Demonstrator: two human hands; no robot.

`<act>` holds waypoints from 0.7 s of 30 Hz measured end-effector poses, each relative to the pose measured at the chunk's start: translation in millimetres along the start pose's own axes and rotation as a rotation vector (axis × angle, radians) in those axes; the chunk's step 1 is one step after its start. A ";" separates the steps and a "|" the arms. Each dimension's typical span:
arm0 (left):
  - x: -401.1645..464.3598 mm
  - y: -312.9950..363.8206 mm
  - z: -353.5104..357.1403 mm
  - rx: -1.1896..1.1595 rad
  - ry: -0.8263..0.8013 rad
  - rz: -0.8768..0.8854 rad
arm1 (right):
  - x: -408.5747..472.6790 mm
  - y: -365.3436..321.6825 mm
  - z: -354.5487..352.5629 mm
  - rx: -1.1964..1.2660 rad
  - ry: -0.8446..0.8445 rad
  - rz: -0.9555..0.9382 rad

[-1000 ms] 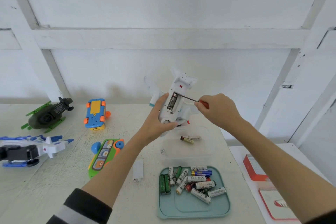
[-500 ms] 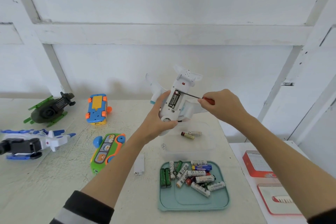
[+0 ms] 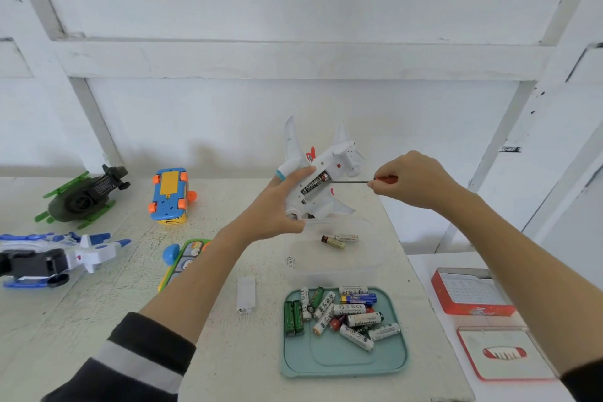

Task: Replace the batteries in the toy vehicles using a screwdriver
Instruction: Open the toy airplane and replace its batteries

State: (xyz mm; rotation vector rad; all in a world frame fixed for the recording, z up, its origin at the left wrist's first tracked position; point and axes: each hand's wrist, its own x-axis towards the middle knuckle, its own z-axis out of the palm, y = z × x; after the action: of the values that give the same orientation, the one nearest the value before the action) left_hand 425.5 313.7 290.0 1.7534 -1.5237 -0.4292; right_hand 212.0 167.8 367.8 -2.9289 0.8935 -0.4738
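My left hand (image 3: 275, 209) grips a white toy airplane (image 3: 323, 166) belly-up above the table. Its battery bay is open and a black battery (image 3: 314, 185) lies inside. My right hand (image 3: 414, 180) pinches a screwdriver (image 3: 354, 182) with a red handle; the thin black shaft points left and its tip sits at the end of the battery in the bay. A white battery cover (image 3: 246, 293) lies on the table below my left forearm.
A teal tray (image 3: 342, 362) holds several loose batteries. Behind it stands a clear plastic box (image 3: 368, 258) with two batteries. Toys at left: green helicopter (image 3: 81, 197), blue-orange car (image 3: 169, 196), white-blue plane (image 3: 58, 258), green toy (image 3: 182, 258). Red tin (image 3: 470, 294) and its lid (image 3: 502, 352) at right.
The airplane has tilted, its tail swinging right. My right hand has pulled back to the right, so more of the screwdriver shaft shows, now lying level with its tip at the battery.
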 end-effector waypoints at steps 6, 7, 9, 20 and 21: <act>1.8 -5.1 0.6 0.043 -0.010 0.005 | -3.3 0.8 5.2 -0.038 0.037 0.009; 2.3 -5.5 1.5 0.030 -0.006 0.005 | -2.8 -0.5 5.7 -0.033 0.055 0.011; 2.8 -5.9 3.2 0.010 -0.003 0.007 | -1.6 -4.9 7.8 -0.061 0.074 -0.007; 5.9 1.4 1.9 0.128 -0.090 0.045 | 15.5 -25.2 -5.5 -0.321 -0.026 -0.066; 5.7 1.2 2.3 0.132 -0.096 0.047 | 16.3 -25.2 -6.8 -0.331 -0.037 -0.069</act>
State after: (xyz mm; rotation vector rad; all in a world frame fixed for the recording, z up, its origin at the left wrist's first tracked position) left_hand 424.3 307.6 290.5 1.8159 -1.6911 -0.4019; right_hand 236.4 180.1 382.0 -3.2620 0.9516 -0.2986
